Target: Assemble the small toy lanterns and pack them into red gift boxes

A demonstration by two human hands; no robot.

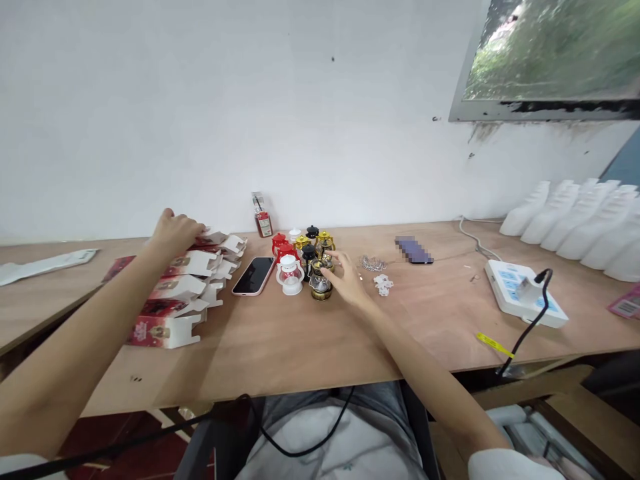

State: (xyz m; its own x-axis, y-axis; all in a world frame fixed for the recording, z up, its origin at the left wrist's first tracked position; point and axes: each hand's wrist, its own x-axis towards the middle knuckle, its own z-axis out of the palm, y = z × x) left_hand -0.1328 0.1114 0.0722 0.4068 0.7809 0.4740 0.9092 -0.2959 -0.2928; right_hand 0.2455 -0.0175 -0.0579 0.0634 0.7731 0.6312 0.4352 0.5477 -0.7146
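Observation:
My left hand [175, 233] curls over the far end of a row of red and white cardboard boxes [167, 331] with open flaps. Its fingers are bent down onto a box there, their tips partly hidden. At the front right of a cluster of miniature lanterns, my right hand [346, 279] has thumb and index finger at the top of a bronze lantern [321, 288], which stands upright on the table. Close by are a white lantern [290, 277], red lanterns [286, 251], black lanterns [309, 262] and gold lanterns [325, 239].
A pink-edged phone [254, 276] lies between boxes and lanterns. Metal wire pieces [373, 264] and small white parts [383, 285] sit right of my hand. Farther right are a purple phone [415, 251], a power strip [520, 287] with a black cable, and white bottles [570, 223].

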